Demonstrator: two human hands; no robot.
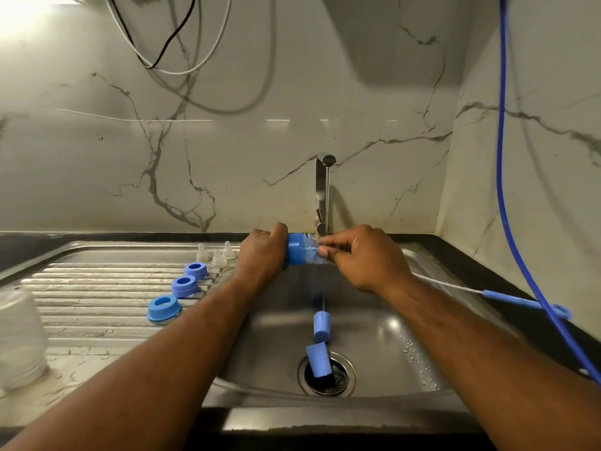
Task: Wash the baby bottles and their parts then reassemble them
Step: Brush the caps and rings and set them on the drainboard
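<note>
My left hand (pixel 261 252) grips a blue bottle cap (pixel 296 253) on its side under the tap (pixel 322 193), from which a thin stream of water falls. My right hand (pixel 361 257) pinches the wire of a bottle brush whose blue-white bristles (pixel 314 252) sit in the cap's mouth. The brush's blue handle (pixel 520 301) sticks out to the right over the counter. Two more blue caps (pixel 322 326) (pixel 318 359) lie in the sink basin (pixel 374 336), the lower one over the drain. Three blue collar rings (pixel 184 285) and several clear teats (pixel 218 258) stand on the drainboard.
A clear upturned bottle (pixel 19 340) stands at the left edge of the ribbed drainboard (pixel 97 307). A blue cord (pixel 507 177) hangs down the right wall onto the dark counter. Black and white cables (pixel 169 40) dangle on the marble backsplash.
</note>
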